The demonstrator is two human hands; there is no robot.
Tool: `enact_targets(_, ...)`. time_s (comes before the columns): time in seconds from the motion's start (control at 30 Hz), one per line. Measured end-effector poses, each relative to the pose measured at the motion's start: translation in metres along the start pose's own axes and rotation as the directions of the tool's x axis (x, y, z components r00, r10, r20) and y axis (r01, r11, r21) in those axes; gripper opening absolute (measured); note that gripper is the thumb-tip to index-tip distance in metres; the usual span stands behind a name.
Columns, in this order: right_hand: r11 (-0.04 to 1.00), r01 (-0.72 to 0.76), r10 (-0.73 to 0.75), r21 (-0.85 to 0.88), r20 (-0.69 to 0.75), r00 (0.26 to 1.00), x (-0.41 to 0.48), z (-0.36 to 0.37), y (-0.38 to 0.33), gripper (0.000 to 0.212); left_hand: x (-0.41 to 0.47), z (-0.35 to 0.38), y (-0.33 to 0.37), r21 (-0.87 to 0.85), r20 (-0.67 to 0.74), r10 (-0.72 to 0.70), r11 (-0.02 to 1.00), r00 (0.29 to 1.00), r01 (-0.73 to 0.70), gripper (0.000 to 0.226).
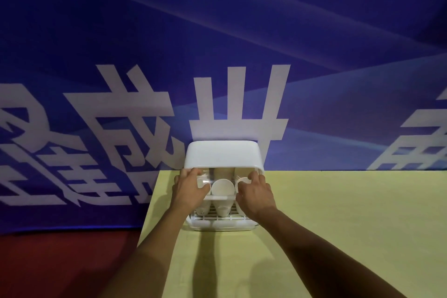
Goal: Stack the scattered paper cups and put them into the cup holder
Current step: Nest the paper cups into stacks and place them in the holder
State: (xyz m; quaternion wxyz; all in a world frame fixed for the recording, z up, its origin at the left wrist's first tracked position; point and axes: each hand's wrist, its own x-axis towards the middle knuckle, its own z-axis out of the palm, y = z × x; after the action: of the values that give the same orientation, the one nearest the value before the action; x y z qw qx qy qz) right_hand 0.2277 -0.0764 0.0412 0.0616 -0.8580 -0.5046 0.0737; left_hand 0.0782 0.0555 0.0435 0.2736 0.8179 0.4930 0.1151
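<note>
- Cup holder (pixel 222 155): a white plastic box with a rounded top. It stands on the counter (pixel 338 225) at the far edge, against the banner, with its front open towards the camera.
- Clear cover (pixel 209 178): a see-through front panel on the holder. It shows only by its reflections and lies between the two hands, across the upper half of the opening.
- Paper cups (pixel 223 187): white, and all inside the holder. The middle one lies on its side with its open mouth facing the camera. Another cup body (pixel 222 208) sits just below it, over the slatted base (pixel 217 218). More cups are at the left and right, partly hidden by the hands, so I cannot tell how many there are.
- Left hand (pixel 189 189): at the left front of the holder. The grip is closed on the clear cover, with the fingers (pixel 192 172) curled over its upper edge and the thumb lower on its face.
- Right hand (pixel 256 191): at the right front of the holder, mirroring the left. The grip is likewise curled on the cover's right side.
- Counter: a pale yellow-green surface with both forearms stretched over it.
- Banner (pixel 121 31): a blue backdrop with large white characters.
- Floor (pixel 60 261): red, at the lower left.
</note>
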Motion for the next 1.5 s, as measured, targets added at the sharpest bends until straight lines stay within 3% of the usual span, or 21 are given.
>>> enact_targets(0.27,0.999,-0.034,0.033,0.039,0.03,0.999,0.008,-0.006,-0.002,0.049,0.001,-0.002,-0.004,0.063,0.053,0.041,0.997,0.998,-0.044,0.044)
enact_targets(0.5,0.994,-0.039,0.039,0.099,0.0,0.999,0.015,-0.011,-0.002,0.039,0.003,-0.004,-0.007,0.102,0.073,0.057,0.993,0.996,-0.064,0.051)
enact_targets(0.73,0.991,0.058,-0.062,0.118,0.029,0.998,0.015,-0.016,-0.009,0.049,0.004,-0.002,-0.008,0.171,0.098,0.057,0.983,0.994,-0.073,0.061)
enact_targets(0.93,0.992,0.061,-0.067,0.11,0.047,0.997,0.012,-0.012,-0.011,0.047,0.004,0.0,-0.008,0.211,0.123,0.017,0.977,0.992,-0.043,0.066)
enact_targets(1.07,0.995,0.071,-0.075,0.072,0.053,0.996,0.007,-0.01,-0.01,0.044,-0.001,0.002,-0.009,0.2,0.108,0.012,0.979,0.994,-0.034,0.065)
enact_targets(1.23,0.996,0.087,-0.087,0.004,0.043,0.995,0.0,-0.011,-0.011,0.047,-0.005,0.004,-0.007,0.075,0.026,0.017,0.997,1.0,-0.019,0.047)
enact_targets(1.5,0.997,0.074,-0.074,0.0,0.083,0.994,-0.007,-0.011,-0.012,0.051,-0.004,0.004,0.002,0.056,0.075,0.06,0.996,0.995,-0.064,0.048)
